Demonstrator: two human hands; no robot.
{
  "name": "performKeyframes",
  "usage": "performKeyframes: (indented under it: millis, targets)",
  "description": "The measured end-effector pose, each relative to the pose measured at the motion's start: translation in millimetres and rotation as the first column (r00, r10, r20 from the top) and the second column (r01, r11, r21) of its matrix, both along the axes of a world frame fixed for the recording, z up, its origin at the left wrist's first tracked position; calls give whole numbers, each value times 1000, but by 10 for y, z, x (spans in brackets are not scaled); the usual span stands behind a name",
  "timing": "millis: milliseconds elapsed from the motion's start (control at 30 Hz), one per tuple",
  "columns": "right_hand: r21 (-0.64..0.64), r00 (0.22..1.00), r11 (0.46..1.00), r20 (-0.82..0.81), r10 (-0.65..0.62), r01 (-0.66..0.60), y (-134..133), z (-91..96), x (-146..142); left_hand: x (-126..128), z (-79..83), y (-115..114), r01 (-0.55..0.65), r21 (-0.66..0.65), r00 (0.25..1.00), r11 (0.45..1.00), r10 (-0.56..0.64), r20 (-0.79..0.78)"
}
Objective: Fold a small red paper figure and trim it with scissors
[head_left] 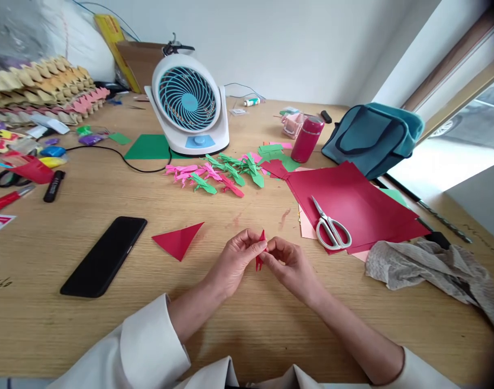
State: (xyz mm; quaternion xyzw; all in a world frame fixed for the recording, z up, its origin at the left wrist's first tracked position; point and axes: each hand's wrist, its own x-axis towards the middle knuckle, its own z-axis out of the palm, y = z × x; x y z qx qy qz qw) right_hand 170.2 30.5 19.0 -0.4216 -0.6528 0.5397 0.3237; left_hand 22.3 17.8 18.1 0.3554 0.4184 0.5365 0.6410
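Note:
Between my two hands is a small folded red paper figure [259, 263], its pointed tip upward and thin prongs below. My left hand [241, 256] pinches it from the left, thumb across its front. From the right, my right hand [289, 265] pinches the same figure between thumb and fingers. A red paper triangle [179, 241] lies on the table left of my hands. Beyond them sits a group of folded paper figures [220, 172] in pink, green and red. White-handled scissors [332, 229] rest on red paper sheets [352, 200] to the right.
A black phone [105, 256] lies at the left. Behind the folded figures stands a white fan [188, 97], its cable [121, 156] running left. A red flask [307, 139], a teal bag [371, 138] and a crumpled grey cloth [421, 267] are on the right.

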Motion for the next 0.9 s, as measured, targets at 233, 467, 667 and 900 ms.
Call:
performKeyframes:
  millis: [233, 467, 667, 900]
  targets:
    - [66, 988, 998, 148, -35, 25, 43, -141, -20, -174, -58, 119, 98, 77, 882, 992, -51, -468]
    - [54, 996, 997, 79, 47, -52, 44, -112, 77, -158, -53, 108, 158, 26, 940, 987, -142, -311]
    - [-61, 996, 995, -39, 80, -82, 27, -84, 84, -126, -23, 80, 141, -51, 984, 989, -145, -103]
    - [-2, 998, 998, 12, 55, -55, 11, -99, 80, -112, -7, 55, 139, -108, 987, 984, -147, -65]
